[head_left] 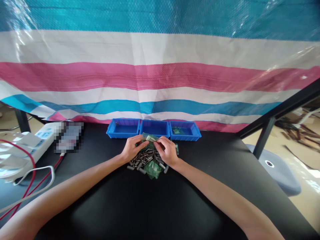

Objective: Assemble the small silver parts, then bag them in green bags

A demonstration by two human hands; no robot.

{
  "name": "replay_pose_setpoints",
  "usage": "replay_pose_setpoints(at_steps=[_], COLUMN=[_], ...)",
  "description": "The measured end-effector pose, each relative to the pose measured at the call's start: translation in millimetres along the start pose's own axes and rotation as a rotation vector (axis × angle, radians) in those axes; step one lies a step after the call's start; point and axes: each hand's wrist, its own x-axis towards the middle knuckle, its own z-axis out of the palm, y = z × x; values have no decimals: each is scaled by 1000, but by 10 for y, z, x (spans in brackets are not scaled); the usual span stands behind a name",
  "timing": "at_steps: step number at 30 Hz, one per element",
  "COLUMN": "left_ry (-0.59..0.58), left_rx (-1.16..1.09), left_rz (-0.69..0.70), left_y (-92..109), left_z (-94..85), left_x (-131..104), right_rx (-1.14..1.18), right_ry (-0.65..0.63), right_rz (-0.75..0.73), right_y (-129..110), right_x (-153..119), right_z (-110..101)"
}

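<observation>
Above a heap of small metal parts (pixel 140 159), my left hand (pixel 132 148) and my right hand (pixel 168 151) pinch the two sides of a small greenish clear plastic bag (pixel 145 136). A pale piece shows at the bag between my fingertips; its kind is too small to make out. The heap holds pin-like pieces and grey cylinders. Another green plastic bag (pixel 152 169) lies on its near side. Part of the heap is hidden behind my hands.
Behind the heap stand three joined blue bins: a left bin (pixel 123 136), a middle bin (pixel 160 134) and a right bin (pixel 186 137) with greenish bags inside. A white power strip (pixel 41 141) and cables lie left on the black table (pixel 212 166). A striped sheet (pixel 160 76) hangs behind.
</observation>
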Motion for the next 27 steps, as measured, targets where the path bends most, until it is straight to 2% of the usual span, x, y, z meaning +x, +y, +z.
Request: replay_pose_setpoints(at_steps=[10, 27], left_ry=[25, -15], left_rx=[-23, -10], left_rz=[15, 11], left_y=[51, 65], left_z=[0, -14], left_x=[5, 12], right_rx=[-11, -43], right_ry=[-20, -28], right_rz=[-13, -9], right_y=[-7, -12], right_x=[0, -5], right_z=[-14, -19])
